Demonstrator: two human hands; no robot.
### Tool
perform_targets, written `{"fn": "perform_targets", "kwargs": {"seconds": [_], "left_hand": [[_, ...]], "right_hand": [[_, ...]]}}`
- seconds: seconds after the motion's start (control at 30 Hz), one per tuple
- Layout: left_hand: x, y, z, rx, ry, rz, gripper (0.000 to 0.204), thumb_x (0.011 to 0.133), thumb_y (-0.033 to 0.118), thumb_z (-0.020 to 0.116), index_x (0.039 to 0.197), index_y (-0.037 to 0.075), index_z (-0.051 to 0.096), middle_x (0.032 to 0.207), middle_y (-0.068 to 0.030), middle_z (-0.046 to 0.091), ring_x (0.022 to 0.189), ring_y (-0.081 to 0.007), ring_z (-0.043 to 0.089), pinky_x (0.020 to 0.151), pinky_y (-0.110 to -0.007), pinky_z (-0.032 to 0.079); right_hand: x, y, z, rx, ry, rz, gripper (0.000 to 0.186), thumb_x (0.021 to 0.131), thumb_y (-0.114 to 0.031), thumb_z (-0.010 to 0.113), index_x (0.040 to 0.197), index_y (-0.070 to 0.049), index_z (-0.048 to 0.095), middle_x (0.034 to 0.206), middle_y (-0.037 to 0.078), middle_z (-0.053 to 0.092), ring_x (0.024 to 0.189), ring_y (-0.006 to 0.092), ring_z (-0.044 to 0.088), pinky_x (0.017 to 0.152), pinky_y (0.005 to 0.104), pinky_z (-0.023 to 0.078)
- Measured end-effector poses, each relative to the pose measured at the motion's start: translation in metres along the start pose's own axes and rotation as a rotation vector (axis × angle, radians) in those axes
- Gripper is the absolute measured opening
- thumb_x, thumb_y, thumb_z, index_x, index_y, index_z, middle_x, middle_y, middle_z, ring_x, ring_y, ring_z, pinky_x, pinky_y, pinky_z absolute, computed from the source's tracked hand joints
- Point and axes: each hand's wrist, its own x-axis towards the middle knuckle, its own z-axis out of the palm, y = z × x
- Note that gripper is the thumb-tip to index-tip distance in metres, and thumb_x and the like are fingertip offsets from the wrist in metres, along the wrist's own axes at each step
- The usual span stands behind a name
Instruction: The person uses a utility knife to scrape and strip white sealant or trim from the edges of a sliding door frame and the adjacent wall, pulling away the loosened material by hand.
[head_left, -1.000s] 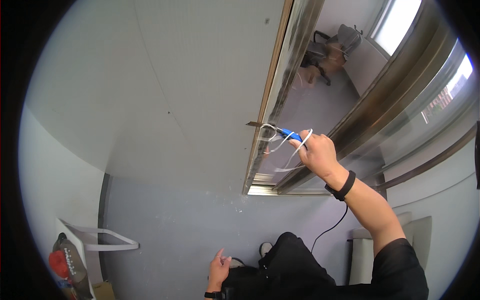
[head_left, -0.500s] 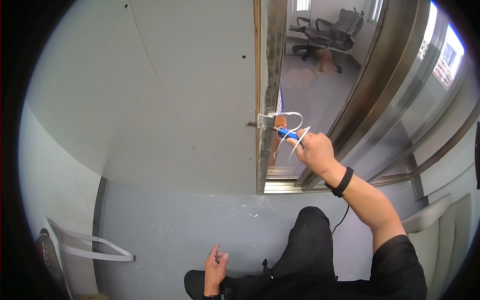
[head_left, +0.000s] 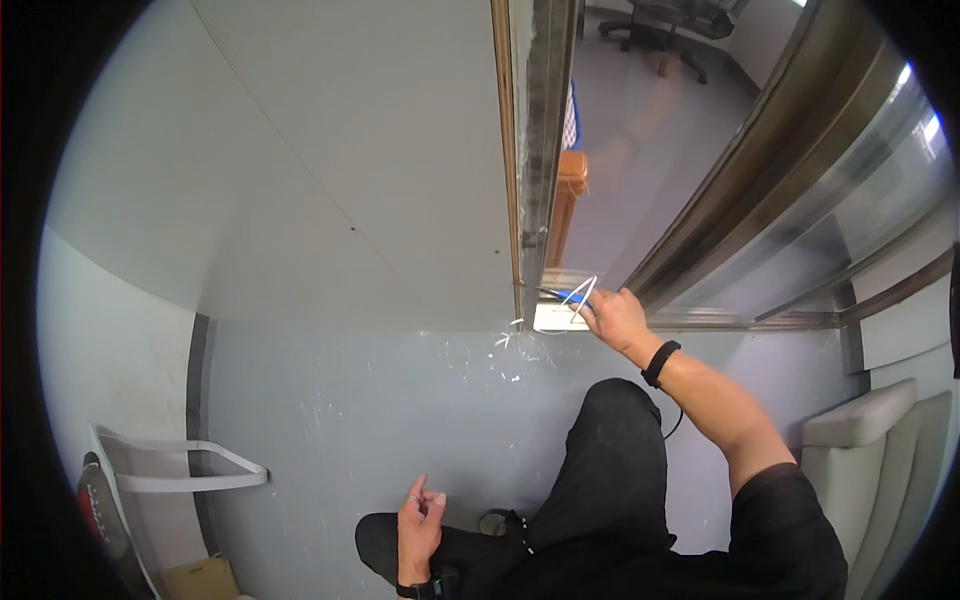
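Low at the edge of the metal door frame, my right hand is closed round a tool with a blue handle. Its thin dark metal end reaches the narrow gap beside the grey panel. A bent white strip hangs about the handle and fingers. White scraps cling and lie at the foot of the frame. My left hand rests over my left leg, holding nothing, with the index finger stretched out and the others partly curled.
Sliding glass door panels stand at the right, beside a padded light seat. Through the doorway are an orange-brown post and an office chair. A white loop-shaped frame and a cardboard box are at left.
My right hand and the tool have moved down the door frame, close to the floor. The view has tilted lower. My left hand stays over my leg.
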Motion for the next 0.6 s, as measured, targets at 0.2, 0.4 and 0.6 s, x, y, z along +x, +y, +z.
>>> {"fn": "perform_targets", "kwargs": {"seconds": [0.2,0.4,0.6], "left_hand": [[-0.004,-0.008,0.004,0.019,-0.043,-0.064,0.054,0.094,0.010,0.059,0.140,-0.007,0.038,0.089,-0.0028,0.058,0.079,-0.0098,0.053,0.072,-0.024,0.046],[0.000,-0.023,0.015,0.032,-0.047,-0.121,0.054,0.093,0.008,0.059,0.141,-0.006,0.038,0.089,-0.0026,0.058,0.080,-0.0096,0.053,0.074,-0.024,0.046],[-0.007,-0.033,0.020,-0.049,-0.014,-0.242,0.053,0.092,0.009,0.062,0.139,-0.006,0.041,0.091,-0.0018,0.059,0.081,-0.0081,0.052,0.076,-0.022,0.044]], "right_hand": [[0.018,-0.033,-0.049,0.323,0.062,0.023,0.029,0.088,-0.030,0.065,0.088,-0.002,0.057,0.070,0.018,0.061,0.065,0.0400,0.060,0.059,0.0470,0.049],[0.043,-0.034,-0.055,0.272,0.113,-0.003,0.026,0.089,-0.027,0.064,0.087,-0.003,0.053,0.070,0.017,0.060,0.062,0.0386,0.059,0.055,0.0466,0.047],[0.018,0.002,0.022,0.193,-0.008,0.030,0.025,0.090,-0.028,0.062,0.086,-0.004,0.055,0.075,0.015,0.063,0.064,0.0377,0.061,0.057,0.0477,0.049]]}}
